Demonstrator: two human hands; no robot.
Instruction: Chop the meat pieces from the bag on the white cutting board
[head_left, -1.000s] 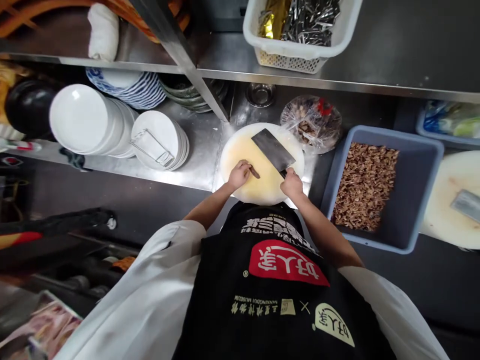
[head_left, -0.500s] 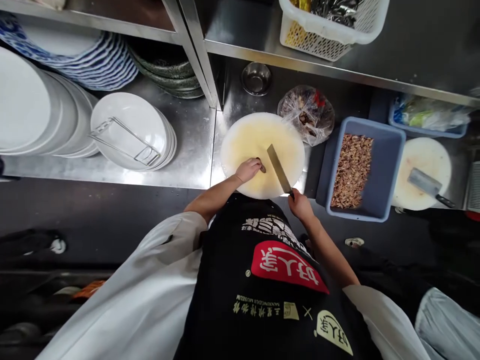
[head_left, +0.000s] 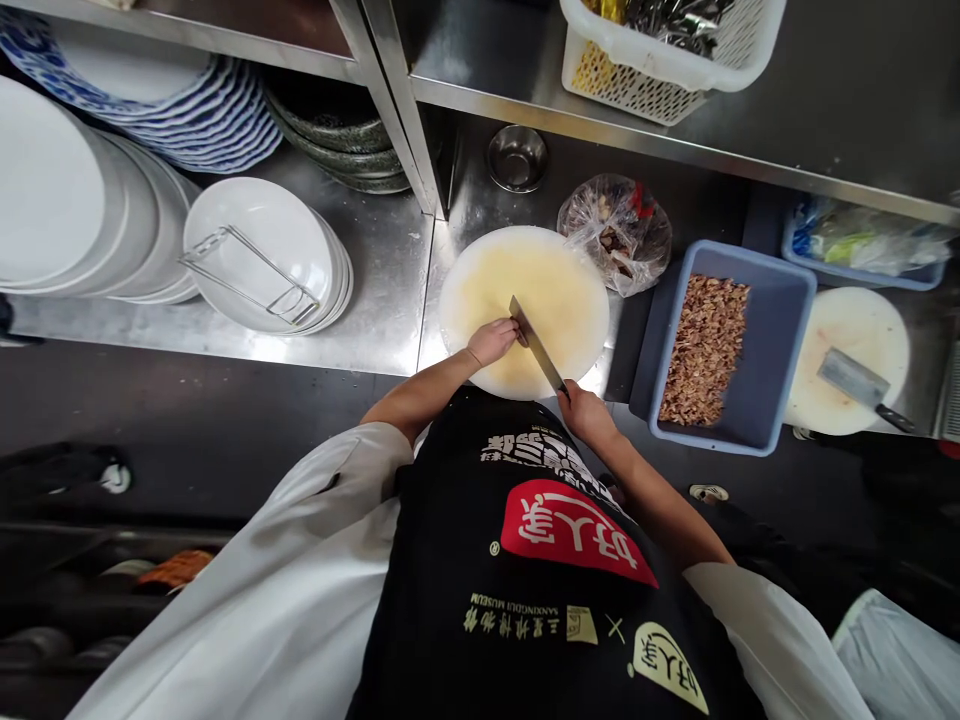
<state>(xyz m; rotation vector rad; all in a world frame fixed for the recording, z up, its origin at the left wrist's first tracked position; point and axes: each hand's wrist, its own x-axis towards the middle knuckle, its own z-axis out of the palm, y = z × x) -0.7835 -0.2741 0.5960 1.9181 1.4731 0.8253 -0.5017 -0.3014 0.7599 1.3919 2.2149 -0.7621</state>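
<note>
- Swinging in since half a second ago: cleaver [head_left: 537, 344] now edge-on, blade tip touching the left hand [head_left: 493, 340], slicing stroke seemingly under way.
- Curling left fingers down at 6 o'clock on the round cutting board [head_left: 555, 280], hiding whatever small piece is being pinned; cannot tell what.
- Wrapping right hand [head_left: 584, 412] shut around the cleaver handle, off the board's 5 o'clock rim.
- Sitting at 3 o'clock: matte blue plastic tub [head_left: 780, 300] of brown chopped bits; crinkly clear bag [head_left: 616, 230] at 1 o'clock.

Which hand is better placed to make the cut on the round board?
Right, probably. The right hand grips the steel cleaver, its blade edge-down beside the left hand, which is pressed on something small, hidden under its fingers, on the round pale-yellow cutting board.
</note>
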